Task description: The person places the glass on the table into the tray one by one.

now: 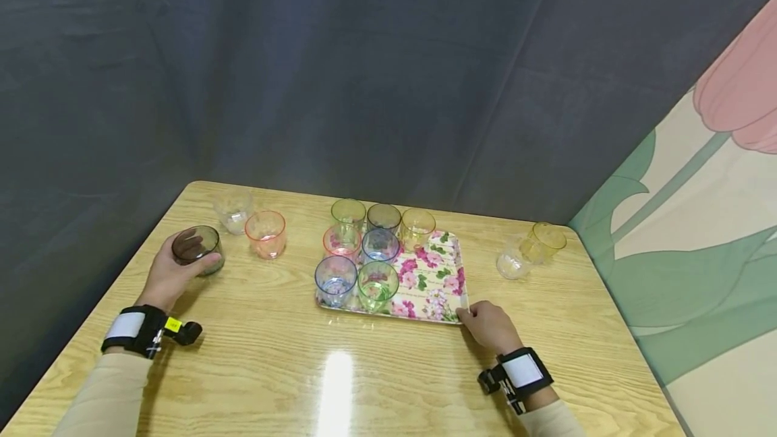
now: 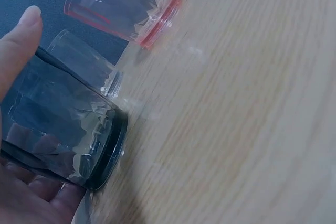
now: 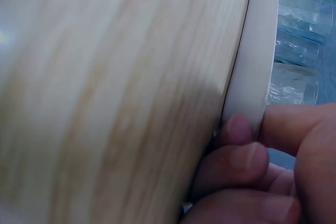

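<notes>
On the left of the table, my left hand (image 1: 168,276) holds a dark smoky tumbler (image 1: 199,248), thumb on its near side and fingers behind it. In the left wrist view the tumbler (image 2: 68,114) lies between thumb and fingers; whether its base touches the table I cannot tell. My right hand (image 1: 490,326) pinches the near right corner of a flowered tray (image 1: 446,288); the right wrist view shows thumb and curled fingers on its white rim (image 3: 255,51). Several coloured tumblers stand on the tray's left part, among them a blue one (image 1: 336,282) and a green one (image 1: 378,286).
Beyond the left hand stand a clear tumbler (image 1: 233,211) and a pink-red tumbler (image 1: 266,236). To the tray's right are another clear tumbler (image 1: 512,263) and a yellow one (image 1: 546,243). A dark curtain (image 1: 364,73) hangs behind the wooden table (image 1: 255,369).
</notes>
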Demonstrator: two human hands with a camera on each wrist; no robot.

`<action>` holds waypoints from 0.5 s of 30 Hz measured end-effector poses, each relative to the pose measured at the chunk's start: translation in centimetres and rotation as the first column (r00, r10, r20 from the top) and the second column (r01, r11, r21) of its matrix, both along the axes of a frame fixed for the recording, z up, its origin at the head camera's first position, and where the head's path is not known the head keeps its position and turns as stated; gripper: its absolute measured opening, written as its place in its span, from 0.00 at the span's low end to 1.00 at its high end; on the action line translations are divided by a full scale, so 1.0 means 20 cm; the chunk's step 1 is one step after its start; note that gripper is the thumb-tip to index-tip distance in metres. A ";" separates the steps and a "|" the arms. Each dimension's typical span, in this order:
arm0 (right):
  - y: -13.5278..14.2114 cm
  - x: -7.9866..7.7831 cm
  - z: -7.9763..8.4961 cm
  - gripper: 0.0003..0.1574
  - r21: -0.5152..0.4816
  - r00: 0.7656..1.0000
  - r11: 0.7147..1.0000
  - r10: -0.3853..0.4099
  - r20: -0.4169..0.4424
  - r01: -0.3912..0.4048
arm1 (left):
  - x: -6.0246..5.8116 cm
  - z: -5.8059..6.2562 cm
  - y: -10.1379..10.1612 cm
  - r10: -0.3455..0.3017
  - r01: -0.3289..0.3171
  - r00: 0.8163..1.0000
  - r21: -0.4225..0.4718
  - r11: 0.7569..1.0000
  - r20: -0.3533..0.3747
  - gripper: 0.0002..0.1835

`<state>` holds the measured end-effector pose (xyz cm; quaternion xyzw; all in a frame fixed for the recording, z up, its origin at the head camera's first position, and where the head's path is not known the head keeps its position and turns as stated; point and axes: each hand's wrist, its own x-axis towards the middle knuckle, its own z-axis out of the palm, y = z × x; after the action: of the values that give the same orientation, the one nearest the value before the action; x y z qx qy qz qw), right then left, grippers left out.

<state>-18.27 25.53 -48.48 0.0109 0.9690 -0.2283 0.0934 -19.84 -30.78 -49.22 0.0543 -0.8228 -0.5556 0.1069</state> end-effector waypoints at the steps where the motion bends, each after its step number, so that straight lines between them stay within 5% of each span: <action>1: 0.00 0.00 0.00 0.31 0.002 1.000 1.000 0.000 0.001 0.000 | 0.00 0.00 0.00 0.009 -0.009 1.000 -0.004 1.000 0.004 0.43; 15: -0.01 0.00 0.00 0.31 0.007 1.000 1.000 -0.005 -0.003 0.005 | 0.05 0.05 0.06 0.065 -0.065 0.998 -0.027 0.998 -0.015 0.43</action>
<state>-18.25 25.41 -48.50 0.0135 0.9699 -0.2253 0.0916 -18.85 -29.56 -48.16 0.0757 -0.8274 -0.5408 0.1313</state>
